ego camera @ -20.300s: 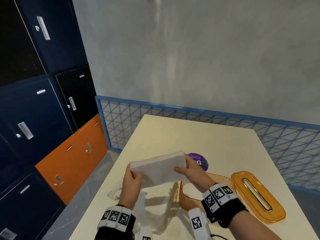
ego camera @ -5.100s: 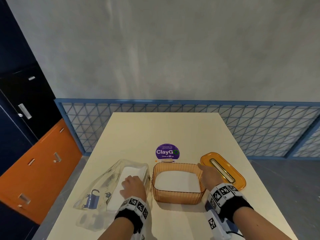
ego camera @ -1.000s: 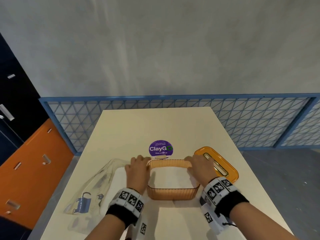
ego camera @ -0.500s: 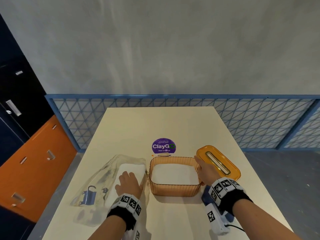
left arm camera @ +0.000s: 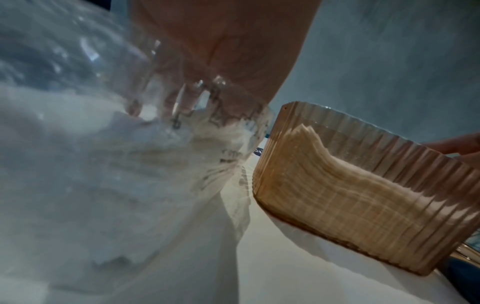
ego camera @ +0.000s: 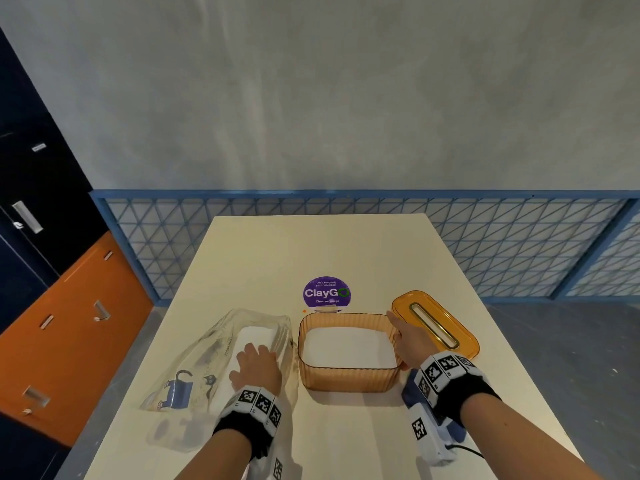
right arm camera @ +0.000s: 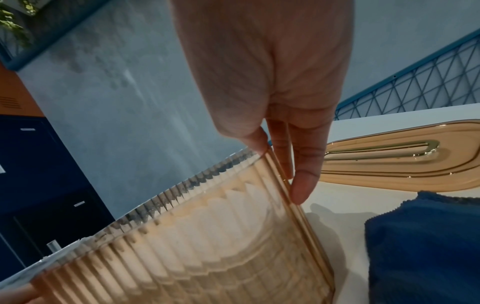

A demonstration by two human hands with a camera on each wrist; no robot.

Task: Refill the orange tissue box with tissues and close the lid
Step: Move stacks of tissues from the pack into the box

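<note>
The orange ribbed tissue box [ego camera: 348, 379] stands open on the table, with a white tissue stack [ego camera: 348, 348] inside it. Through its wall the stack [left arm camera: 345, 191] reaches about halfway up. Its orange slotted lid [ego camera: 437, 323] lies flat just right of the box. My right hand [ego camera: 406, 341] pinches the box's right wall, thumb on the rim [right arm camera: 255, 142] and fingers [right arm camera: 303, 185] down the outside. My left hand [ego camera: 258, 368] rests on the clear plastic bag [ego camera: 207, 365] left of the box. Its fingers [left arm camera: 179, 98], seen through the plastic, touch the tissue pack [ego camera: 256, 336].
A purple round sticker [ego camera: 326, 293] sits on the cream table [ego camera: 311, 244] behind the box. A blue lattice rail [ego camera: 502, 237] runs behind the table's far edge. Dark and orange lockers [ego camera: 69, 323] stand at the left, beyond the table's left edge.
A second ago both hands were at the box's far rim. The left hand has since moved onto the bag and the right onto the box's right wall. Hardly anything moved in the last half second.
</note>
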